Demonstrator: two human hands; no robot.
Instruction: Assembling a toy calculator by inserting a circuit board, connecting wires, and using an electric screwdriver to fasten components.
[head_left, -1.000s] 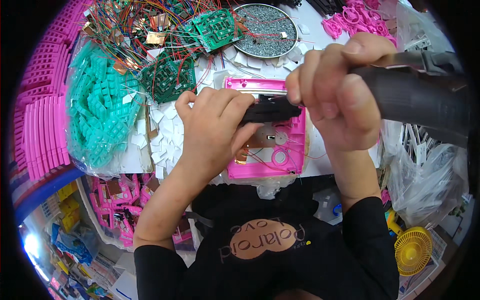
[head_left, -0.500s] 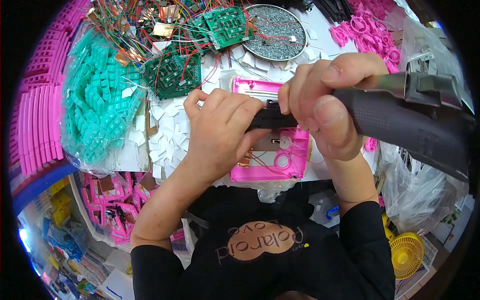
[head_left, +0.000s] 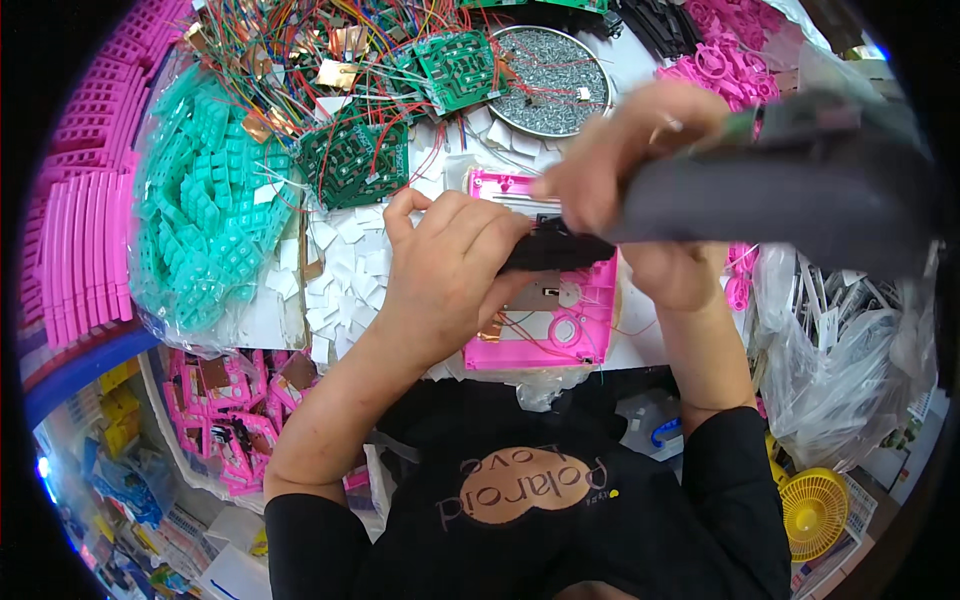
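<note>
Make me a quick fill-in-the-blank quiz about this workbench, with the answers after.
The left hand holds a black part over a ____ plastic frame.
The right hand grips a dark tool; lower in the picture, the small fan is ____.
Beside the round dish of small metal parts lie ____ circuit boards.
The small pads scattered beside the teal pieces are ____.
Missing words: pink; yellow; green; white.

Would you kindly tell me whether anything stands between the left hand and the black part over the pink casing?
Nothing visible does: the left hand grips the black part directly, by its left end; what lies beneath is hidden.
</note>
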